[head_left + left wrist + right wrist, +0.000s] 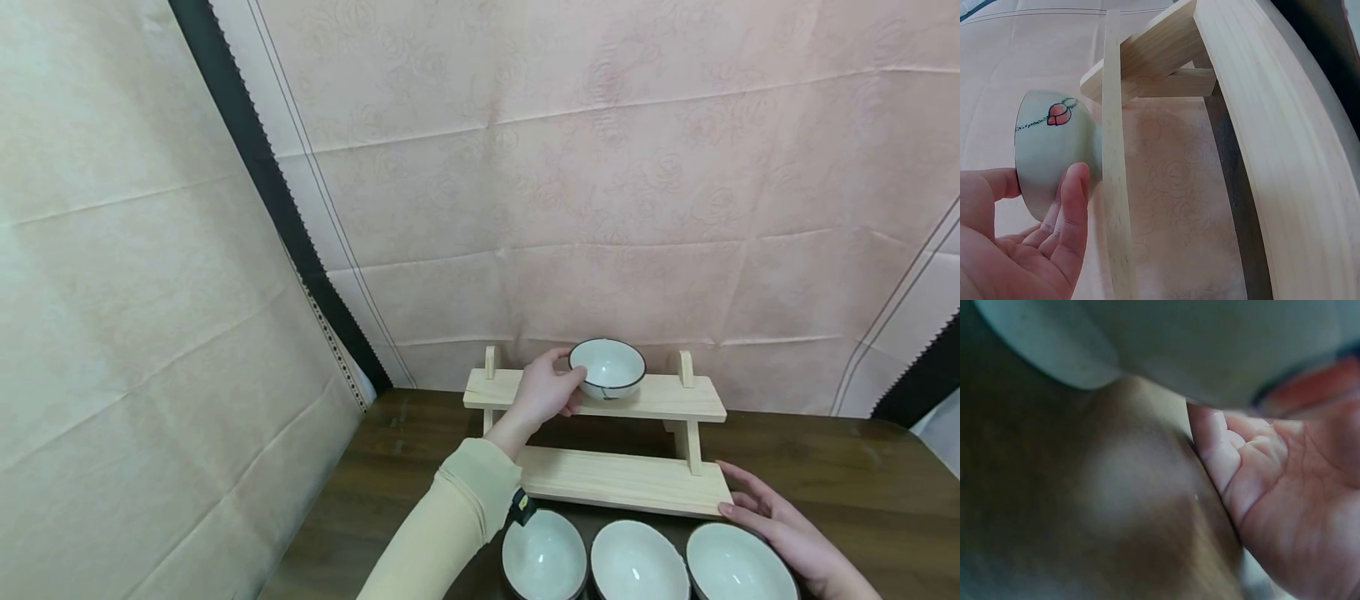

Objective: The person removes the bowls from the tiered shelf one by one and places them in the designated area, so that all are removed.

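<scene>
A small white bowl with a dark rim is at the upper board of a two-tier wooden shelf. My left hand pinches the bowl's left side, thumb at the rim and fingers beneath the wall. In the left wrist view the bowl shows a red painted motif, its foot against the board's edge. At the right end of the lower board, my right hand holds the corner between thumb and fingers. The right wrist view shows this palm close up, partly hidden behind a bowl.
Three white bowls stand in a row in front of the shelf: a left one, a middle one and a right one beside my right forearm. The dark wooden table meets a pale cloth backdrop behind the shelf.
</scene>
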`<state>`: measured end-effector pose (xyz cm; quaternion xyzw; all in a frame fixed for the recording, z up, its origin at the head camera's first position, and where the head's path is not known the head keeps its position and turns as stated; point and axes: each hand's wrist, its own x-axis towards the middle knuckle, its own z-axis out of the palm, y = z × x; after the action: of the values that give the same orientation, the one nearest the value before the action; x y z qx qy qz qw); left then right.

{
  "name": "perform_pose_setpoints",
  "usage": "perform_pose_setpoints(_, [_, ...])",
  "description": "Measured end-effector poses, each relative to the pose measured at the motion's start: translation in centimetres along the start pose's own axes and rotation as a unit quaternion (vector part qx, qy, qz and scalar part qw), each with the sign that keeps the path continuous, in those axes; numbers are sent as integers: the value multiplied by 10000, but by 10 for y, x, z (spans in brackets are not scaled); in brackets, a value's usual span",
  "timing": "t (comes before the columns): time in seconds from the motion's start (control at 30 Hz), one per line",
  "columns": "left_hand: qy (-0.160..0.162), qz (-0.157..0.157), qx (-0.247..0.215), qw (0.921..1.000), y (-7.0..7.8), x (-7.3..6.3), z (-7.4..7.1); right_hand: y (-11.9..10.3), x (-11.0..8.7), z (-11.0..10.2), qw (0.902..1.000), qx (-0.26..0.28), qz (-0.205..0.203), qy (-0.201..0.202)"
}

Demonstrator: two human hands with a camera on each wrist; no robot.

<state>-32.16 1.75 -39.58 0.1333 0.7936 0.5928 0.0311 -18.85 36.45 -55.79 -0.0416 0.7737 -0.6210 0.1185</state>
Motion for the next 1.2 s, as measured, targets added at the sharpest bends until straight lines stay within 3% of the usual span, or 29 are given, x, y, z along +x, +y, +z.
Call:
perform_pose_setpoints(0.23, [61, -100, -574, 9983, -1, -2, 1, -1, 1, 0, 10000, -35, 42, 64])
perform_pose_setpoints(0.7, [265, -69, -1108, 9935, -11, -6, 1, -2, 0, 0, 10000, -62, -25, 61])
perform_pose_setpoints(0.97, [325, -90, -1774, 9836, -18, -15, 3, 0, -2, 0, 9999, 42, -97, 73])
perform_pose_setpoints(1.2, [143, -29, -2357, 9717, -38, -35, -6, -3, -1, 2, 9999, 66, -17, 100])
